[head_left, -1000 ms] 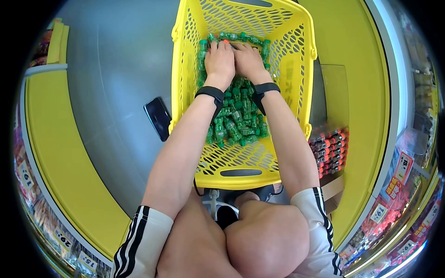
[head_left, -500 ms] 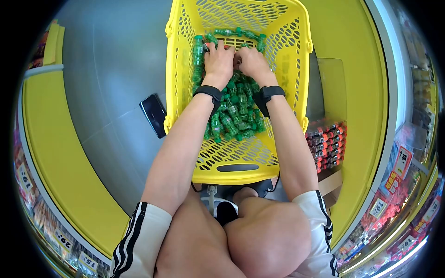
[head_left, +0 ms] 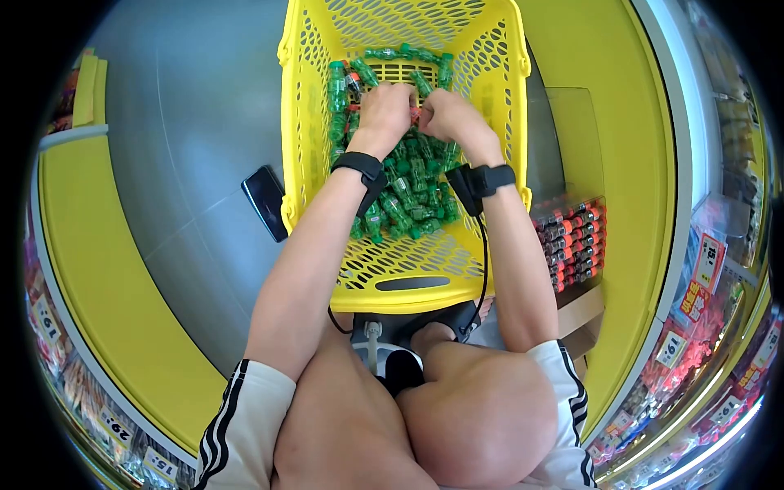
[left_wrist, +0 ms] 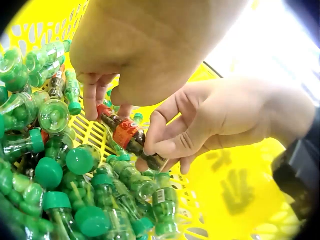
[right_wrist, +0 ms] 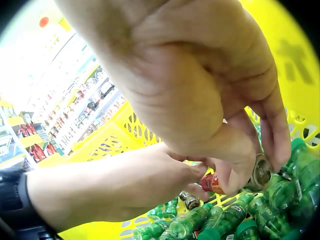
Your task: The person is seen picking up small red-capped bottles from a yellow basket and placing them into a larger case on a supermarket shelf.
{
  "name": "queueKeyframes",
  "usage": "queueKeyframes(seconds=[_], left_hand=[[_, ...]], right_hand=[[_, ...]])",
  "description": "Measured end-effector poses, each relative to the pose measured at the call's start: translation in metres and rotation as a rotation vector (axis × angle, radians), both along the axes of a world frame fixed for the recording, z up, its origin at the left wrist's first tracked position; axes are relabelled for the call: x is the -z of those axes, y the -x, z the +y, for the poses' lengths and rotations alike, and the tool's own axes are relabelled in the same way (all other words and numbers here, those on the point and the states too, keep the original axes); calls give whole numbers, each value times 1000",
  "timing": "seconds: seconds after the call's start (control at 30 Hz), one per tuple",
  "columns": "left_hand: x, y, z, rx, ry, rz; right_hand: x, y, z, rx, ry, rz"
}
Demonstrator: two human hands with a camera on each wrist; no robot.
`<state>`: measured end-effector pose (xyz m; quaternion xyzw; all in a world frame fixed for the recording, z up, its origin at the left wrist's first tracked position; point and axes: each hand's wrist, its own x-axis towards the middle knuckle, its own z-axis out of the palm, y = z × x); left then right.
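Observation:
A small bottle (left_wrist: 127, 134) with dark contents, a red label and a red cap lies across between my two hands, over the yellow basket (head_left: 412, 296). My left hand (head_left: 384, 114) has its fingertips at the cap end. Thumb and fingers of my right hand (head_left: 457, 122) pinch the base end, clearest in the left wrist view. Beneath both hands lie many small green bottles (head_left: 408, 196) with green caps, heaped on the basket floor. Another dark bottle (left_wrist: 56, 84) rests among the green ones at the basket's far left.
A phone (head_left: 265, 202) lies on the floor left of the basket. To the right stands a clear box (head_left: 572, 245) of dark bottles with red caps, beside a cardboard box (head_left: 572, 318). Yellow shelf bases (head_left: 106, 269) with priced goods curve along both sides.
Both hands have come back from the basket's far end toward its middle, with the red-labelled bottle now between them. The dark bottle and the basket floor behind them have come into sight.

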<state>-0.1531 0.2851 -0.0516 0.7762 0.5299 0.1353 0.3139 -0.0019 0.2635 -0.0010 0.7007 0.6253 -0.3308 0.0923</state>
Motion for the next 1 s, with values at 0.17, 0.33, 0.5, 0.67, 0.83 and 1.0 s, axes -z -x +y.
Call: queueKeyframes(seconds=[0.17,0.33,0.5,0.67,0.83,1.0], left_hand=[[-25,-11,-16,65,48,-131],[-68,-17,-41,76,5,-224],[-94,-22,-54,131,-71,-410],[-121,-31,-70,126,-40,-519],[-139,-51,-91,194,-126,-610],[-150,-70,-109,297,-188,-632]], right_hand=[[-44,2,-40,-27,-103,18],[-77,-1,-81,-26,-251,136],[-108,-6,-113,73,-402,323],[-134,-23,-146,51,-498,329],[-152,-37,-182,102,-529,373],[-146,-58,-215,136,-599,386]])
